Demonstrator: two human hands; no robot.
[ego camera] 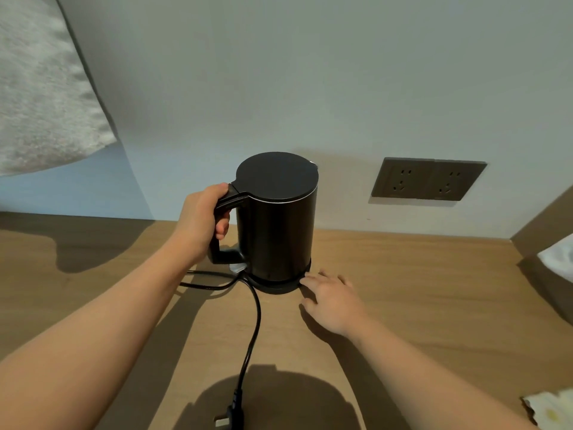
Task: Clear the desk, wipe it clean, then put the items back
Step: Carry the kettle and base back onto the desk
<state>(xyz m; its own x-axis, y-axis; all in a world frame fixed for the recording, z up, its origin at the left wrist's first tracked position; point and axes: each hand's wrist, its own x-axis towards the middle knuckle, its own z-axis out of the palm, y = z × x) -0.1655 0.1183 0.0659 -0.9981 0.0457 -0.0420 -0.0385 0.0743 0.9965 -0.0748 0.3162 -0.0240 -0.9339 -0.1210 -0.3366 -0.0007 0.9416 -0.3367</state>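
Observation:
A black electric kettle [279,218] stands on its round black base [276,285] in the middle of the wooden desk [418,290]. My left hand [201,221] grips the kettle's handle from the left. Fingers straight, my right hand [333,301] lies flat on the desk, its fingertips touching the right edge of the base. The base's black cord [252,333] runs toward me and ends in an unplugged plug [224,417] near the front edge.
A double wall socket [429,179] sits on the wall right of the kettle. A white tissue pack [558,256] lies at the far right, a crumpled white cloth [548,408] at the lower right. A grey curtain [40,97] hangs at the upper left.

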